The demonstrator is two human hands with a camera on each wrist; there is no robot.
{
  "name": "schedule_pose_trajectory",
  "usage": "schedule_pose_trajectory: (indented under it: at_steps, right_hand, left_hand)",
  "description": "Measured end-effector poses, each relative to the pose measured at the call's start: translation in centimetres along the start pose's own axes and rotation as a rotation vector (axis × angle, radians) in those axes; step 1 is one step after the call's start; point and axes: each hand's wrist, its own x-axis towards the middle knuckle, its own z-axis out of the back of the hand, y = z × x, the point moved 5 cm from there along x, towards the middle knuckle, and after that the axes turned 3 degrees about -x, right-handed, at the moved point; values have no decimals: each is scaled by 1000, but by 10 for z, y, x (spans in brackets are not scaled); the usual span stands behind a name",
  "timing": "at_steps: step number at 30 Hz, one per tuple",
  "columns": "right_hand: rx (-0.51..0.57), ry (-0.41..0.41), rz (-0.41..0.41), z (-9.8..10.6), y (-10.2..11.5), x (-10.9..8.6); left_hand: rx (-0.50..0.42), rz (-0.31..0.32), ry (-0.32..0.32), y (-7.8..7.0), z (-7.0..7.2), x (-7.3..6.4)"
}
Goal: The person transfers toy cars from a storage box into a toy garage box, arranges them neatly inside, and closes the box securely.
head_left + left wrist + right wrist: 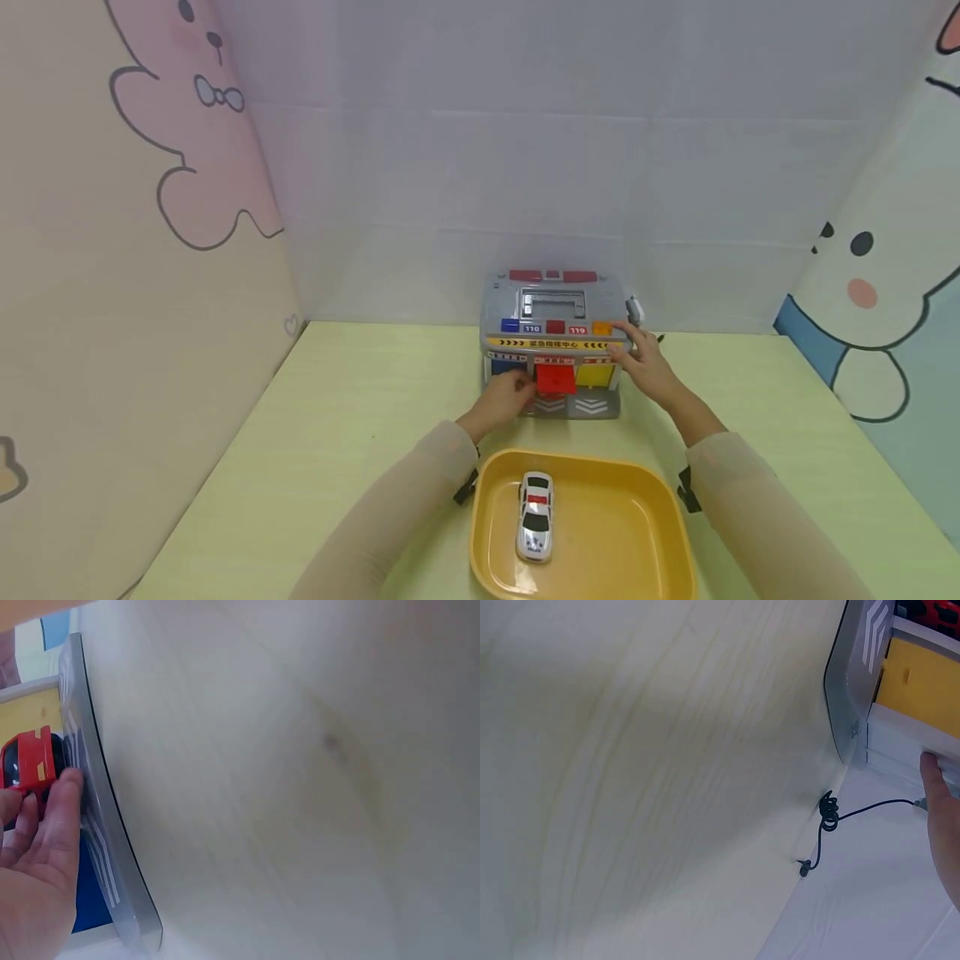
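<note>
Counter (390, 383): pale yellow-green, spreading beneath and around the toy station.
Toy station (498, 304): upright, gray-roofed, with a handle on top; likely hollow, stiff plastic, light for its bulk and apt to skid if pushed, so best steadied by the roof edge or an end wall.
Yellow tray (600, 533): in front of the toy station, apart from it.
Right hand (648, 367): at the toy station's right end, touching the roof corner with spread, slightly bent fingers; carrying nothing.
Left hand (501, 398): before the toy station's middle bay, fingers curled, apparently pinching the red toy vehicle.
White police car (536, 521): in front of the toy station, inside the yellow tray, untouched.
Red toy vehicle (31, 761): at the toy station's middle bay, partly hidden by fingers; probably light, rigid, smooth enough to slip. Best held by both sides near the outer end.
Red door (555, 379): raised outward over the toy station's middle bay; probably thin, better not leaned on.
Black cord (829, 814): partly coiled, near the toy station's right end.
</note>
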Motion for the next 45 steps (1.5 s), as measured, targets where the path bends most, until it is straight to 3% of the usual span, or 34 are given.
schedule_pose_trajectory:
  at_steps: [7,12,16,19,27,36,45]
  right_hand:
    - [7,-1,-1,2,-1,1]
    - [5,9,-12,4,12,-4]
    - [8,12,-17,5,12,-3]
    - [12,3,-10,4,-2,2]
    - [7,-11,4,4,-2,2]
    - [30,11,-17,3,-8,5]
    - [-4,-8,11,4,-4,2]
  left_hand:
    - [-334,140,45,-3,-8,-2]
    - [-428,174,23,-4,-11,-3]
    - [-343,144,2,-5,-11,-3]
    - [-283,122,2,-6,-9,-4]
    - [-138,48,75,-6,-5,-5]
    - [-110,26,205,-3,-11,0]
    - [-183,24,215,0,-13,-3]
